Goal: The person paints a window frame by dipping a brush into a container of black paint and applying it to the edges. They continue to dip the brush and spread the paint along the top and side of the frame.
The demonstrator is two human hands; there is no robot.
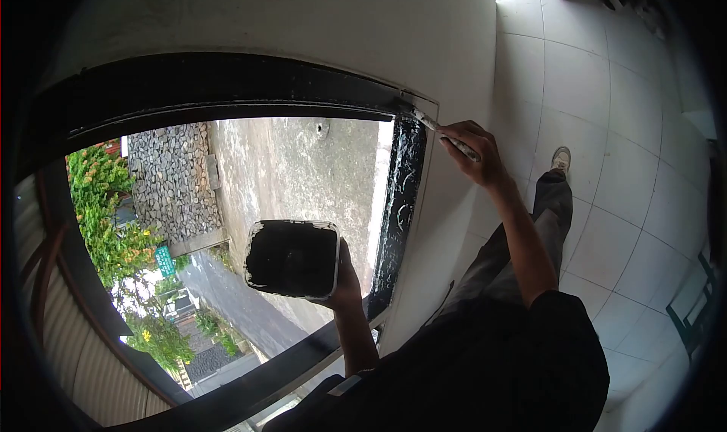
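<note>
My left hand [347,284] is wrapped round the side of a squarish tub [293,258] of black paint, held in the window opening. The tub's pale rim is smeared with black. My right hand [471,153] grips a paintbrush [459,146] by its paint-spotted handle. The brush's tip touches or lies very close to the corner of the black window frame [407,182], where the long bar meets the short one. White flecks and glossy patches show on the frame's short bar.
A pale wall [454,61] surrounds the frame. Tiled floor [587,121] with my shoe [560,159] lies at the right. Outside the opening are a stone wall [170,182], green plants [98,182] and corrugated roofing [113,364]. A green metal object [685,322] stands at far right.
</note>
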